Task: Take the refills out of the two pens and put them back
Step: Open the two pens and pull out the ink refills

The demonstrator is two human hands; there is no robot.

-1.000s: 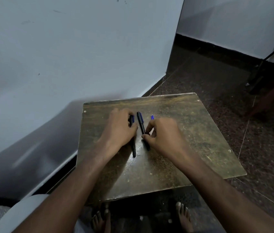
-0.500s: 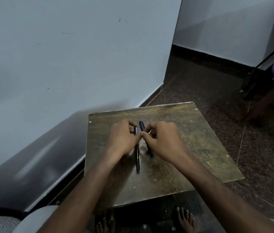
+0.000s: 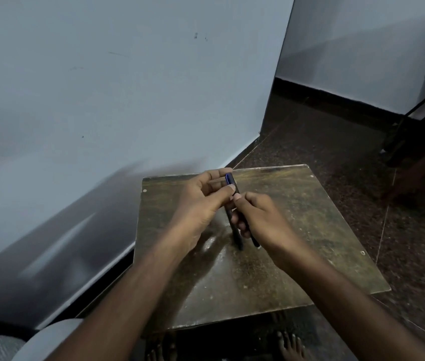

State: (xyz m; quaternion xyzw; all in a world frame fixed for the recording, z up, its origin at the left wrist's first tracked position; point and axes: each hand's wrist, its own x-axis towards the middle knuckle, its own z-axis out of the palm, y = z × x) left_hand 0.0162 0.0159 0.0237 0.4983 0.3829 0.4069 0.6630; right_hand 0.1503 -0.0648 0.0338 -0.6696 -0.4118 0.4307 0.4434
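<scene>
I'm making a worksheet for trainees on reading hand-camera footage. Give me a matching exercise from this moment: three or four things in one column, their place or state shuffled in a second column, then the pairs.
Things:
1. left hand
2. right hand
3. blue-capped pen
4. wooden table

Place or state:
A. pinches the pen near its capped top end
B. bears the pen's lower tip
C. stands tilted, held by both hands
D. grips the pen lower on the barrel

Pairs: 1-A, 2-D, 3-C, 4-B
</scene>
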